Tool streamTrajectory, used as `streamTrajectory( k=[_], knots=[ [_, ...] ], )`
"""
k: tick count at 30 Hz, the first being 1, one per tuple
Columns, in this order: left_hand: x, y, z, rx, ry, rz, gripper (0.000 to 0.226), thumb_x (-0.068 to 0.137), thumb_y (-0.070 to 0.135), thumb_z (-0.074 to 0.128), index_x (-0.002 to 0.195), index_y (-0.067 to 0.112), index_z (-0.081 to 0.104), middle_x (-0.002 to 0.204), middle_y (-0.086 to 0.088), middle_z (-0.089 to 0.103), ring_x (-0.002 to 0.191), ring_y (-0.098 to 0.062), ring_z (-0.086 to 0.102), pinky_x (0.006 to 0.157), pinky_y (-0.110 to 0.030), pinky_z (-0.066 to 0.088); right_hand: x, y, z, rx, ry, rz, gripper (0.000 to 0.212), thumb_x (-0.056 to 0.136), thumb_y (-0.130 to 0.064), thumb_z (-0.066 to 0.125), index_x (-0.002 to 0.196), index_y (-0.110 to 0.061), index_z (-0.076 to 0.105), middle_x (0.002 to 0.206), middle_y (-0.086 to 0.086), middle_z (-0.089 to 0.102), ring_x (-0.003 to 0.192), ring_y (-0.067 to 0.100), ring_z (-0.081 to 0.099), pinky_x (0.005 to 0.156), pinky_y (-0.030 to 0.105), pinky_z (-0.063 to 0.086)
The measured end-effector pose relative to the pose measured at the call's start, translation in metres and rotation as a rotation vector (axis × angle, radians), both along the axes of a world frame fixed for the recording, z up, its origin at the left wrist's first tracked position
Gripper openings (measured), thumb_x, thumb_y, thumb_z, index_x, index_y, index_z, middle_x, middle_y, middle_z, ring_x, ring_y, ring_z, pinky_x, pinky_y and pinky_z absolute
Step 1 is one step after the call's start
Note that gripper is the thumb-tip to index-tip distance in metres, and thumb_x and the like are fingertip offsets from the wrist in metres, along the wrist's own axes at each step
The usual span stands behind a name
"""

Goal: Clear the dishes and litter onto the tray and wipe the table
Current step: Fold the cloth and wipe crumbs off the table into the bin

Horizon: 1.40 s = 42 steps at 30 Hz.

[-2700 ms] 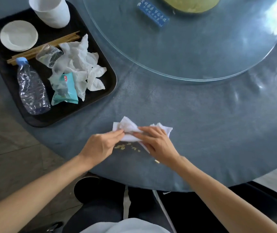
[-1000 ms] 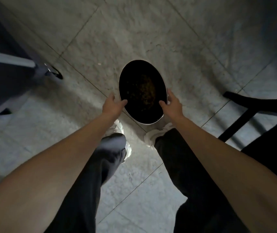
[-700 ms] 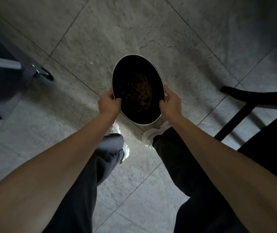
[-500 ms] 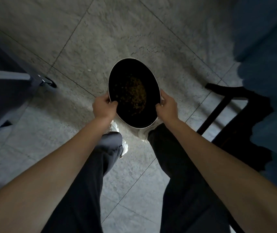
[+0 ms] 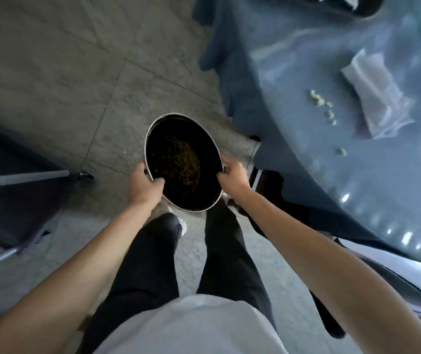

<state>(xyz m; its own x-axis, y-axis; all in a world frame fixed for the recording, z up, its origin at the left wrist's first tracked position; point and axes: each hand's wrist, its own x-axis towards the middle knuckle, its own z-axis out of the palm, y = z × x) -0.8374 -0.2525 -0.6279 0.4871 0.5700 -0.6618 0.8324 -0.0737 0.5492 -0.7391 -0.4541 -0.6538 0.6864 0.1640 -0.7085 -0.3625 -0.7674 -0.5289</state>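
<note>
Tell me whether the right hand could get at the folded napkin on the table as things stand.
Probably not at once: the right hand, like the left hand, is clamped on the rim of the bin. The napkin lies unobstructed on the table.

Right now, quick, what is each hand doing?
Left hand: closed on the round bin's rim.
Right hand: closed on the bin's opposite rim.

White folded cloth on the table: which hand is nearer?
Right. The right hand grips the round metal-rimmed bin on the side toward the blue-covered table, where the white folded cloth lies. The left hand grips the bin's far side.
</note>
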Motion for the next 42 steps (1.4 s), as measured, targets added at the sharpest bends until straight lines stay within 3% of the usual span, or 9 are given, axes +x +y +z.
streamTrajectory(
  k=[3,8,11,15,17,20,24,31,42],
  knots=[
    [0.009,-0.013,0.021,-0.07,0.065,0.018,0.04,0.082,-0.001,0.063,0.117,0.018,0.056,0.105,-0.004,0.065,0.094,-0.029,0.067,0.078,-0.046,0.062,0.002,-0.02,0.02,-0.007,-0.013,0.0,0.068,0.074,-0.015,0.052,0.133,-0.046,0.063,0.11,-0.005,0.078,0.103,0.02,0.073,0.094,0.041,0.059],
    [0.033,-0.042,0.036,-0.105,0.105,0.075,0.025,0.09,-0.003,0.059,0.109,0.013,0.057,0.107,-0.012,0.065,0.082,-0.028,0.065,0.064,-0.038,0.06,0.034,-0.05,0.056,0.032,-0.033,0.102,0.06,0.088,-0.008,0.057,0.138,-0.04,0.064,0.121,-0.005,0.076,0.115,0.017,0.068,0.102,0.036,0.054],
    [0.046,-0.062,0.039,-0.122,0.129,0.108,0.029,0.09,-0.003,0.059,0.115,0.012,0.059,0.11,-0.012,0.064,0.084,-0.03,0.065,0.068,-0.037,0.06,0.078,-0.082,0.086,0.06,-0.263,0.153,0.036,0.099,-0.022,0.059,0.132,-0.03,0.07,0.115,-0.002,0.078,0.107,0.016,0.072,0.1,0.037,0.054],
    [0.062,-0.09,0.036,-0.119,0.141,0.115,0.03,0.088,-0.006,0.059,0.112,0.012,0.061,0.108,-0.013,0.065,0.081,-0.029,0.065,0.059,-0.035,0.059,0.17,-0.15,0.127,0.051,-0.69,-0.051,0.02,0.1,-0.024,0.061,0.111,-0.021,0.078,0.094,-0.005,0.077,0.083,0.004,0.068,0.086,0.03,0.054],
    [0.071,-0.102,0.034,-0.11,0.15,0.098,0.027,0.087,-0.005,0.059,0.106,0.014,0.06,0.107,-0.014,0.066,0.082,-0.031,0.066,0.06,-0.036,0.06,0.218,-0.193,0.133,-0.103,-0.814,-0.084,0.026,0.101,-0.031,0.055,0.118,-0.025,0.074,0.106,-0.003,0.073,0.097,0.012,0.066,0.09,0.035,0.051],
    [0.084,-0.116,0.031,-0.088,0.173,0.06,0.025,0.086,-0.004,0.06,0.101,0.016,0.059,0.102,-0.014,0.068,0.084,-0.035,0.068,0.066,-0.048,0.063,0.26,-0.247,0.119,-0.296,-0.751,0.139,0.042,0.102,-0.043,0.052,0.141,-0.028,0.058,0.139,0.007,0.058,0.129,0.033,0.051,0.101,0.047,0.047],
    [0.098,-0.131,0.027,-0.088,0.16,0.01,0.022,0.088,-0.003,0.06,0.1,0.016,0.057,0.091,-0.008,0.066,0.083,-0.033,0.068,0.073,-0.055,0.063,0.264,-0.284,0.083,-0.397,-0.837,0.506,0.045,0.105,-0.049,0.048,0.149,-0.037,0.049,0.152,0.01,0.043,0.129,0.045,0.045,0.096,0.059,0.045],
    [0.115,-0.144,0.025,-0.125,0.148,0.056,0.044,0.091,-0.003,0.061,0.13,0.018,0.057,0.116,-0.011,0.067,0.097,-0.033,0.068,0.07,-0.044,0.063,0.255,-0.262,0.047,-0.321,-1.039,0.181,0.034,0.108,-0.038,0.047,0.137,-0.032,0.063,0.13,0.013,0.058,0.106,0.043,0.053,0.074,0.051,0.052],
    [0.119,-0.152,0.037,-0.072,0.102,-0.011,0.055,0.09,-0.002,0.063,0.136,0.027,0.058,0.098,0.002,0.065,0.073,-0.015,0.066,0.065,-0.044,0.065,0.167,-0.153,0.037,0.075,-1.117,0.673,0.044,0.091,-0.018,0.062,0.133,-0.026,0.068,0.12,0.008,0.063,0.093,0.033,0.051,0.06,0.04,0.048]
  ],
)
